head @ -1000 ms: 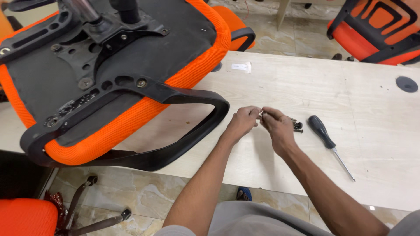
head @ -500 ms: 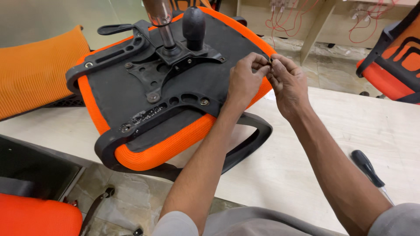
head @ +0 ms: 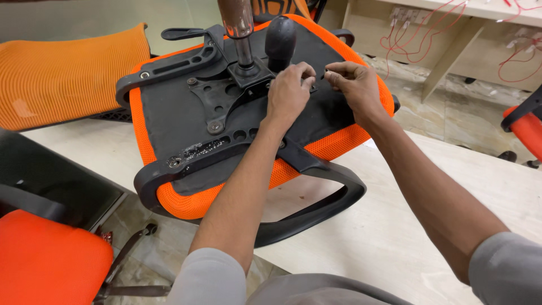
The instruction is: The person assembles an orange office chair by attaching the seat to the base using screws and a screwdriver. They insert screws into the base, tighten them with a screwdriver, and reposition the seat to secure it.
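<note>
An upturned orange office chair seat [head: 169, 135] lies on the pale table [head: 406, 226], black underside up. A black metal mechanism plate [head: 223, 99] with a gas cylinder [head: 241, 31] and a black knob [head: 280, 35] is bolted at its middle. My left hand [head: 288, 93] rests on the underside just right of the plate, fingers curled, nothing visible in them. My right hand [head: 353, 85] hovers beside it and pinches a small dark screw [head: 326, 74] between thumb and forefinger. Both hands' fingertips nearly meet.
A black armrest loop [head: 333, 200] sticks out over the table towards me. An orange mesh backrest [head: 68, 73] lies at the left. Another orange chair seat [head: 45, 260] stands low at the left, one more chair [head: 528, 121] at the right. Red wires [head: 412, 34] hang behind.
Both hands rose from the table beside the screwdriver and moved over the seat's underside, carrying the small screw. My view swung left; the screwdriver is out of sight.
</note>
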